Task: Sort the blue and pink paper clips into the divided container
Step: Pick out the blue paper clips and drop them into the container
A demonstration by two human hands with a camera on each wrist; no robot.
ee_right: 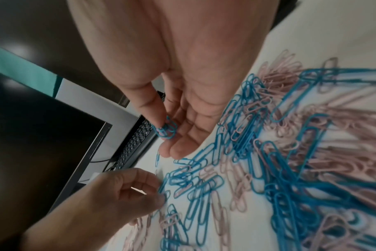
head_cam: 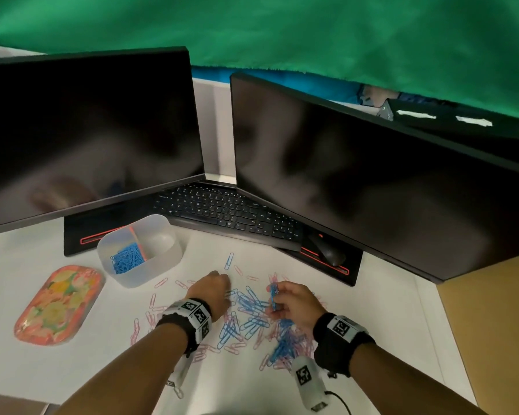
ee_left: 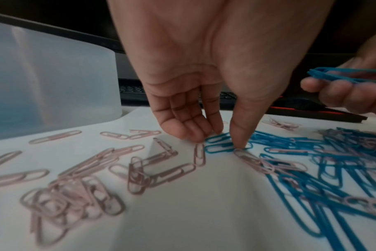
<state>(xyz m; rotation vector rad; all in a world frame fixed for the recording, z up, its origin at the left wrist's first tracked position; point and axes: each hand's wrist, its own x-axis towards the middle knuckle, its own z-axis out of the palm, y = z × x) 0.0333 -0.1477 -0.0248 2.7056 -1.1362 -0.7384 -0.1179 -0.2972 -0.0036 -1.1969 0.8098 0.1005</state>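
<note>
1. Down at the centre of the head view, the left hand (head_cam: 215,290) reaches into the scattered clips, knuckles up and fingers curled downward.
2. Seen from the left wrist, its thumb tip and fingertips (ee_left: 193,134) press onto the white table (ee_left: 182,212) at a blue clip (ee_left: 218,146); they close in on it, but the clip lies flat on the surface, so whether it is truly pinched cannot be told.
3. To the right of centre in the head view, the right hand (head_cam: 292,304) is raised just above the pile and pinches a small bundle of blue clips (head_cam: 273,299) between thumb and fingers, the bundle standing nearly upright.
4. From the right wrist, the same bundle (ee_right: 166,130) sits under the thumb tip against the fingers, the other fingers only loosely bent.
5. Mixed blue and pink paper clips (head_cam: 267,333) lie in a loose heap on the table between and below the two hands; the pink ones (ee_left: 79,178) spread mostly toward the left of the left-wrist frame, the blue ones toward the right.
6. One blue clip (head_cam: 229,261) lies alone above the left hand.
7. At left of centre in the head view stands the translucent divided container (head_cam: 162,259), with blue clips (head_cam: 126,259) in its left compartment beside an orange divider; the right compartment's contents cannot be made out.
8. Left of the container lies a flat orange patterned tray (head_cam: 59,305).
9. Across the upper half stand two dark monitors (head_cam: 87,130), with a black keyboard (head_cam: 228,214) and a mouse (head_cam: 327,251) beneath them.
</note>
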